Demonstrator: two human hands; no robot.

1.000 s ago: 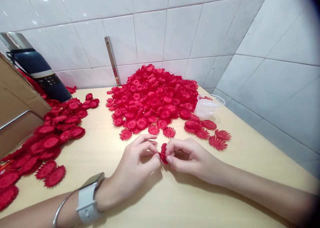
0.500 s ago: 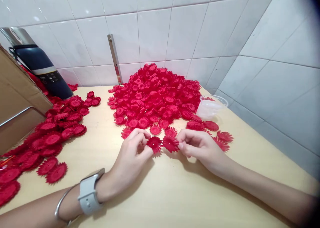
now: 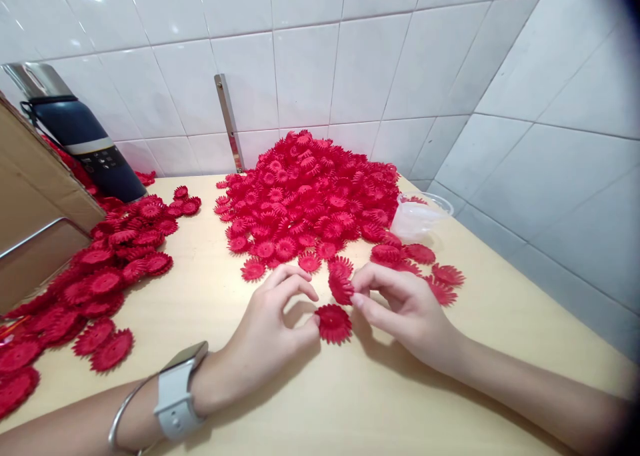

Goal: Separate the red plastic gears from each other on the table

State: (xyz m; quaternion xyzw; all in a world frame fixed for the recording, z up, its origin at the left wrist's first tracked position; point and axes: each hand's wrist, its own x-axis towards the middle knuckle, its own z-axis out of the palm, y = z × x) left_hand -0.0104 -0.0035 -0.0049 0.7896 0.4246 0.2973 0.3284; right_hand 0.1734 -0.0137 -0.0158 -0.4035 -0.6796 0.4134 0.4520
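Observation:
My right hand (image 3: 400, 303) pinches the edge of a red fringed fabric flower (image 3: 341, 289) between thumb and fingertips, tilted just above the table. My left hand (image 3: 277, 319) has its thumb and fingers apart. Its thumb tip touches the left edge of another red flower disc (image 3: 334, 324), which seems to lie flat on the table in front of me. Past both hands rises a large heap of the same red flowers (image 3: 310, 196). A few single ones lie at its front edge, close to my fingertips.
More red flowers (image 3: 105, 279) spread along the left, beside a cardboard box (image 3: 45, 176) and a dark blue bottle (image 3: 93, 136). A clear plastic container (image 3: 420, 219) stands right of the heap. Tiled walls (image 3: 305, 69) close off the back and right of the table (image 3: 370, 403).
The flower that was in my left hand now lies lower on the table, and those fingers have spread. My right hand still holds its flower, now tilted up and slightly farther back.

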